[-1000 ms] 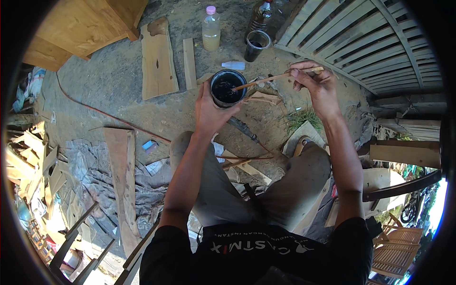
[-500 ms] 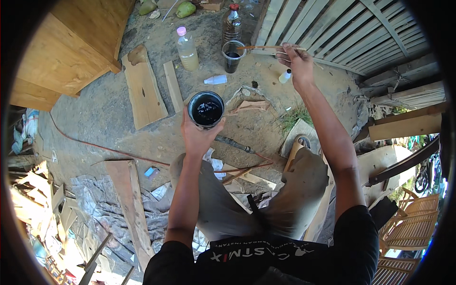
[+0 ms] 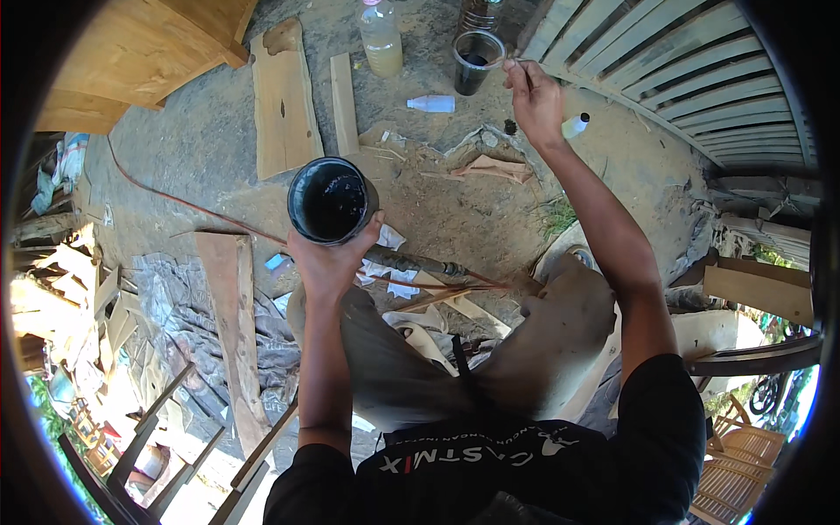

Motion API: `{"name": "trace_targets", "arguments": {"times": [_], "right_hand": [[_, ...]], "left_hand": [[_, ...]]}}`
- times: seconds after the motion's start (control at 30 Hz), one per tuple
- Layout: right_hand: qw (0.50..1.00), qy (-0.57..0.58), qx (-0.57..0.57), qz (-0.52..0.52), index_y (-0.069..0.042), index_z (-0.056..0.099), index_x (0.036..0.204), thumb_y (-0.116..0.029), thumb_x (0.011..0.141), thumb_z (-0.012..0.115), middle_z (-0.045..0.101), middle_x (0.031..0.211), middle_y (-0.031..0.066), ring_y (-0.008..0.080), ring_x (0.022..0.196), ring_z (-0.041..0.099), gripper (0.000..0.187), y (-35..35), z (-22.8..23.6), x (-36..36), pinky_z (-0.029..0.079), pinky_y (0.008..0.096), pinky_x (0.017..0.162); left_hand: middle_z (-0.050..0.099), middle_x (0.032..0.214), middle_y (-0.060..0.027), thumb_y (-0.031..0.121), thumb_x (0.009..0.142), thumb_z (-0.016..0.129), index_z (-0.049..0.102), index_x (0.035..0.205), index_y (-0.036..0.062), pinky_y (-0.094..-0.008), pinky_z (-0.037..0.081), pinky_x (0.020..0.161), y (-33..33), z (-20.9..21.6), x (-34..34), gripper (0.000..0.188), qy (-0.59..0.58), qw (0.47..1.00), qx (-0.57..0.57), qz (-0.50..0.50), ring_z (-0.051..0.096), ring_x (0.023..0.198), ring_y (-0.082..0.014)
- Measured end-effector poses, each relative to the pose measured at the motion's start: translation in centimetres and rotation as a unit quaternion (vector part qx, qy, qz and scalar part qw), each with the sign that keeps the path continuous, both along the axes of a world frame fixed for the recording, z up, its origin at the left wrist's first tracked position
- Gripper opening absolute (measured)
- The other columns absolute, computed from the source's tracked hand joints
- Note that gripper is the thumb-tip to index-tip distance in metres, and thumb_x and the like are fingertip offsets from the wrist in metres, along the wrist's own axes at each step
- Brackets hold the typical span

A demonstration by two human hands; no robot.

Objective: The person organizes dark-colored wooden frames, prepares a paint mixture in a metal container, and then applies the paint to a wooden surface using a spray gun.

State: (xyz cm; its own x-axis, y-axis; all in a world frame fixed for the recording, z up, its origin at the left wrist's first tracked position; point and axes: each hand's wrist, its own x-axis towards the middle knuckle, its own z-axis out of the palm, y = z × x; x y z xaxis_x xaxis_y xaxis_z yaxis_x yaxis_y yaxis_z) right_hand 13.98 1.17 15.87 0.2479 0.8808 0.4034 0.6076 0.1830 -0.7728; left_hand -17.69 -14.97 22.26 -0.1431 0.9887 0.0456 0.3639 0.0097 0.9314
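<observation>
My left hand (image 3: 328, 264) is wrapped round a dark cup (image 3: 373, 199) that holds glossy black liquid, raised in front of my left knee. Farther off, a clear plastic cup (image 3: 471, 80) with dark liquid stands on the ground. The thumb and fingers of my right hand (image 3: 538, 103) are pinched at this cup's right rim. The thin brown stick seen earlier in that hand does not show now. Right behind the clear cup is a bottle of brown liquid (image 3: 482, 16), cut off by the frame's edge. A small white bottle with a black cap (image 3: 575, 126) stands beside my right wrist.
A pink-capped bottle (image 3: 382, 48), a white bottle lying down (image 3: 431, 103) and wooden boards (image 3: 284, 109) are on the dirt ground. A slatted panel (image 3: 647, 70) leans at the right. A reddish hose (image 3: 188, 206) crosses the ground towards my knees. A wooden cabinet (image 3: 131, 52) stands far left.
My left hand has brought the dark cup closer and to the left. My right hand has moved up to the clear cup's rim, and the stick is out of sight. The view has shifted.
</observation>
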Motion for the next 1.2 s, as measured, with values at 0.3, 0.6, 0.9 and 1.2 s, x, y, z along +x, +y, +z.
{"name": "trace_targets", "arguments": {"times": [0.3, 0.6, 0.9, 1.2], "right_hand": [[0.962, -0.029, -0.058, 0.264, 0.001, 0.072, 0.101, -0.024, 0.107, 0.056, 0.070, 0.069, 0.0107, 0.0135, 0.058, 0.068, 0.030, 1.4, -3.3, 0.1, 0.052, 0.0303, 0.055], [0.880, 0.044, -0.335, 0.333, -0.006, 0.060, 0.134, -0.028, 0.100, 0.066, 0.073, 0.113, 0.0189, 0.0270, 0.097, 0.074, 0.041, -7.9, 6.3, 1.5, 0.058, 0.0377, 0.083], [0.671, 0.190, -0.691, 0.192, -0.002, 0.053, 0.145, -0.041, 0.089, 0.074, 0.065, 0.130, 0.0104, 0.0167, 0.116, 0.060, 0.071, -30.4, 25.0, 17.1, 0.047, 0.0332, 0.101], [0.698, 0.236, -0.674, -0.058, -0.009, 0.073, 0.113, -0.039, 0.092, 0.068, 0.075, 0.106, 0.0077, 0.0193, 0.097, 0.073, 0.038, -48.7, 38.0, 24.0, 0.059, 0.0382, 0.084]], "left_hand": [[0.074, 0.098, -0.0061, 0.015, 0.065, 0.094, 0.068, 0.110, 0.0011, -0.0320, 0.057, 0.083, 0.0, 3.6, 1.1, 0.053, -0.025, 0.993, 0.072, 0.088, 0.070, 0.089, -0.0146], [0.071, 0.107, -0.0079, 0.018, 0.061, 0.095, 0.062, 0.120, 0.0041, -0.0347, 0.054, 0.089, -3.1, 14.5, -0.8, 0.070, 0.072, 0.982, 0.001, 0.174, 0.068, 0.098, -0.0179], [0.071, 0.111, -0.0108, 0.016, 0.064, 0.095, 0.062, 0.122, -0.0002, -0.0360, 0.055, 0.090, -2.1, 24.6, 1.6, 0.069, 0.113, 0.976, -0.007, 0.186, 0.069, 0.097, -0.0192], [0.066, 0.128, -0.0180, 0.013, 0.074, 0.092, 0.055, 0.134, -0.0062, -0.0375, 0.054, 0.099, -2.9, 34.4, 8.2, 0.073, 0.069, 0.997, 0.013, 0.012, 0.066, 0.114, -0.0250]]}}
